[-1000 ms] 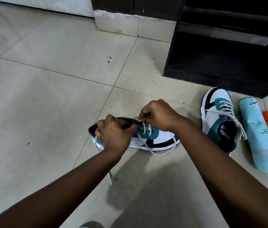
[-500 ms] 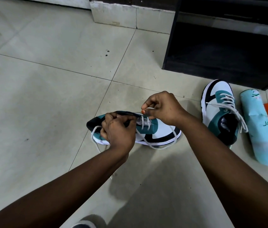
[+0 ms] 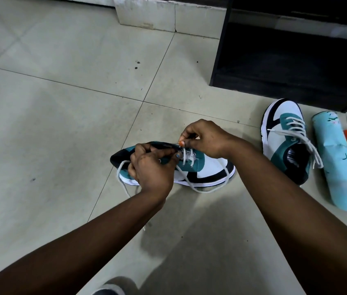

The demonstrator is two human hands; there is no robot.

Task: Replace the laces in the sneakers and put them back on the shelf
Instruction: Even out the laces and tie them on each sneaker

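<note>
Sneaker [image 3: 198,169] is lying on its side on the floor [image 3: 62,124], half laced. Right hand [image 3: 206,139] fingers are pinching the lace [image 3: 187,155] by an eyelet; left hand [image 3: 153,167] fingers are gripping the shoe. Pulling gently and evenly should be keeping the lace flat.

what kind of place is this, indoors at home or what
Probably indoors at home, on the floor by a shoe shelf: large pale floor tiles, a dark low shelf unit, and a sneaker lying loose on the floor.
</note>
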